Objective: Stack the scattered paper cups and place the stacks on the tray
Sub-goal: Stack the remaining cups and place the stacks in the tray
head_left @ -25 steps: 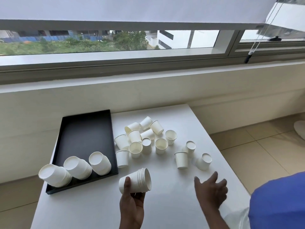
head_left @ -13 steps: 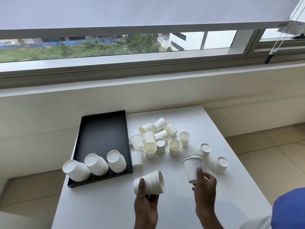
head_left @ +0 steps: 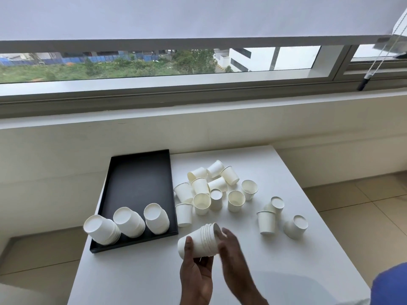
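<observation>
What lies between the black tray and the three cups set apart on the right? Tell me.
In the head view, a cluster of loose paper cups, some upright, some on their sides, crowds the white table there.

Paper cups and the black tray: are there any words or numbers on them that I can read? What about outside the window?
There is no text to read anywhere.
On the black tray: plain, no label.
On the stack in the left hand, the finished stacks and the loose cups: plain white, no print.
On the buildings outside: too small to show any sign.
</observation>
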Motion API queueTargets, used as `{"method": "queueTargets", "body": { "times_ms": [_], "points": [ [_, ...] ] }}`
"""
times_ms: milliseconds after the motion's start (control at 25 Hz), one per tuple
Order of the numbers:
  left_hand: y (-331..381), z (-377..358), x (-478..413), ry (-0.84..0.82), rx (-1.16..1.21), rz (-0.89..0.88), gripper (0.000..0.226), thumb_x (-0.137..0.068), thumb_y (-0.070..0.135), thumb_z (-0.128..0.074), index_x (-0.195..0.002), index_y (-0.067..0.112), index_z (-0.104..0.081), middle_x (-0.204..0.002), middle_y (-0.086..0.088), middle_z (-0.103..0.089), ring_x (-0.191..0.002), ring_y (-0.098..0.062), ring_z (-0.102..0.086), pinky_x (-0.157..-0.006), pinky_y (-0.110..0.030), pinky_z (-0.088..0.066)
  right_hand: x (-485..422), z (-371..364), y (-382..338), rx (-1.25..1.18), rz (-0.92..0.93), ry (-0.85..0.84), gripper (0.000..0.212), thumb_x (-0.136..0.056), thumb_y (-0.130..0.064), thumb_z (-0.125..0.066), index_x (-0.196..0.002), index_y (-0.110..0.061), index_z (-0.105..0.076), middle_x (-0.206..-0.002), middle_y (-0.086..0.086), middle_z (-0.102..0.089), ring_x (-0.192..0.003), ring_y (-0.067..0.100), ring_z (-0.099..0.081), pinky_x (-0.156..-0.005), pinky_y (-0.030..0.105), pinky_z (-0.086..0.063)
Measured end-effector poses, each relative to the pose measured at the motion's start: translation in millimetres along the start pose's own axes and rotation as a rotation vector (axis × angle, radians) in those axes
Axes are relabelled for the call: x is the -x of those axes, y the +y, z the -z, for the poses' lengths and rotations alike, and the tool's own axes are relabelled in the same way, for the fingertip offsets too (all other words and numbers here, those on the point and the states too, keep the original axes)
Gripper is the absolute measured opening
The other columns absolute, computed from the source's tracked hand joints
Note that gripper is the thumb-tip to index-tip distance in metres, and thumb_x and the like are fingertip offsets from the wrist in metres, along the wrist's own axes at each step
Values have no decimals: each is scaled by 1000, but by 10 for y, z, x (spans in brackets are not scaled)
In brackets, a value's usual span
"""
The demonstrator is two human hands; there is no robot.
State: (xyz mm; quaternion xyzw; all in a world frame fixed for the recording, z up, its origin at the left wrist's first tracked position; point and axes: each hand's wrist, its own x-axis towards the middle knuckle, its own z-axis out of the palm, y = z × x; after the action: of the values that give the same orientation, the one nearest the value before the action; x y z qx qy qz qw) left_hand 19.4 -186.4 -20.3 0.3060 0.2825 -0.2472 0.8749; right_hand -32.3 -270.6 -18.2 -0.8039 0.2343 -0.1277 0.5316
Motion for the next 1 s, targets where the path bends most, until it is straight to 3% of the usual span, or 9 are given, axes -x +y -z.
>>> {"method": "queueTargets", "body": {
  "times_ms": [40,120,200,320,480,640,720,840,1000],
  "points": [
    [-1,-1,-18,10,12,-18,78,-61,45,-84,-123,6,-59,-117,-17,-69,-98,-26,-71,-80,-37,-59,-104,97,52,-32,-53,195,80,-77,-83,-30,-124,-24,-56,-126,-3,-52,-113,-2,-51,-94,8,-36],
    [5,31,-64,25,37,-30,73,-65,40,-80,-126,6,-57,-117,-14,-70,-89,-21,-73,-73,-32,-60,-432,355,266,42,-224,560,79,-77,-72,-51,-118,-5,-56,-112,12,-59,-98,22,-60,-87,27,-46],
    [6,75,-134,35,31,-40,81,-56,45,-84,-122,5,-59,-112,-14,-72,-85,-21,-74,-68,-32,-61,-808,573,545,269,-416,683,82,-73,-56,-70,-122,3,-45,-112,30,-54,-101,46,-55,-86,49,-49],
    [-11,149,-276,47,16,-51,107,-14,49,-94,-107,5,-63,-94,-10,-76,-76,-21,-74,-61,-32,-61,-1197,708,898,523,-556,426,85,-71,-40,-80,-128,3,-34,-110,34,-50,-98,52,-53,-78,54,-50],
    [-13,230,-395,64,20,-63,110,-10,46,-95,-106,3,-64,-92,-11,-77,-74,-22,-74,-61,-35,-61,-1249,655,1049,564,-546,304,66,-79,-22,-62,-138,-12,-33,-112,25,-52,-103,45,-53,-80,43,-46],
    [8,152,-345,65,20,-69,88,-47,36,-88,-121,-2,-60,-93,-12,-76,-75,-23,-74,-61,-33,-61,-832,459,607,-171,-400,422,43,-76,-27,-61,-118,-29,-54,-105,17,-61,-94,31,-58,-77,39,-48],
    [2,87,-304,48,-4,-85,97,-35,44,-93,-115,-1,-62,-94,-14,-76,-76,-25,-74,-60,-33,-61,-621,317,330,-497,-327,446,24,-81,-13,-60,-103,-24,-60,-102,18,-62,-86,24,-60,-73,40,-52],
    [-29,-47,-283,55,-36,-35,100,-33,45,-94,-116,-3,-62,-109,-20,-71,-91,-32,-72,-69,-38,-61,-399,63,142,-392,-208,294,42,-68,-35,-61,-108,-21,-57,-106,15,-62,-80,10,-63,-68,21,-51],
    [-44,-129,-291,11,37,17,87,-55,42,-86,-124,-1,-58,-116,-23,-68,-102,-36,-67,-80,-40,-59,-262,-184,81,-184,-109,-45,99,-59,-92,-40,-137,-33,-33,-136,-11,-36,-120,-18,-35,-93,-1,-30]
  ]
}}
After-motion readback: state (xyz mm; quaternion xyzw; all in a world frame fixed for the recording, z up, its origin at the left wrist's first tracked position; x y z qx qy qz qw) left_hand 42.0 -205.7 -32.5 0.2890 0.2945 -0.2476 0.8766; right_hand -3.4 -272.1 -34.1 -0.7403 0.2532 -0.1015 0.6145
